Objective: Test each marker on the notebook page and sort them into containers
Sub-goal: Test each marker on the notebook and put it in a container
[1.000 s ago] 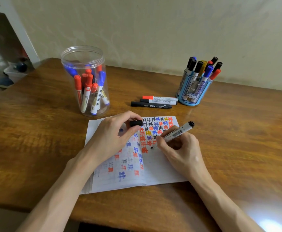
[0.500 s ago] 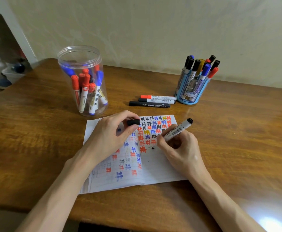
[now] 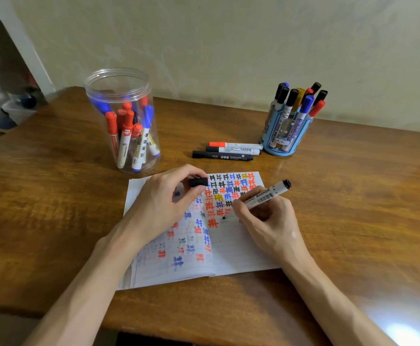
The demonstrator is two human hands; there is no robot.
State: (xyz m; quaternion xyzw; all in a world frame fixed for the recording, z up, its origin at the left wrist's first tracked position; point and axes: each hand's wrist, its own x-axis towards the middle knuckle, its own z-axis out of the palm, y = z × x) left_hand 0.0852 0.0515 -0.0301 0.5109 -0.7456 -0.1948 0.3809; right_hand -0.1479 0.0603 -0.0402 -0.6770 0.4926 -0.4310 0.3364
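Pinches a white board marker (image 3: 264, 197) in the right hand (image 3: 266, 221), tip down on the notebook page (image 3: 241, 245). Holds its black cap (image 3: 198, 182) between thumb and fingers of the left hand (image 3: 164, 203), above the page. Beyond, shows three loose markers (image 3: 229, 151) lying between the clear jar (image 3: 121, 121) and the blue holder (image 3: 286, 138).

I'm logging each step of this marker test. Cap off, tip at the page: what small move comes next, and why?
Probably drag the tip to write a test mark. The right hand holds the marker with its tip on a blank patch of the notebook, where only a small black dot shows; the left hand pinches the cap, so recapping can wait.
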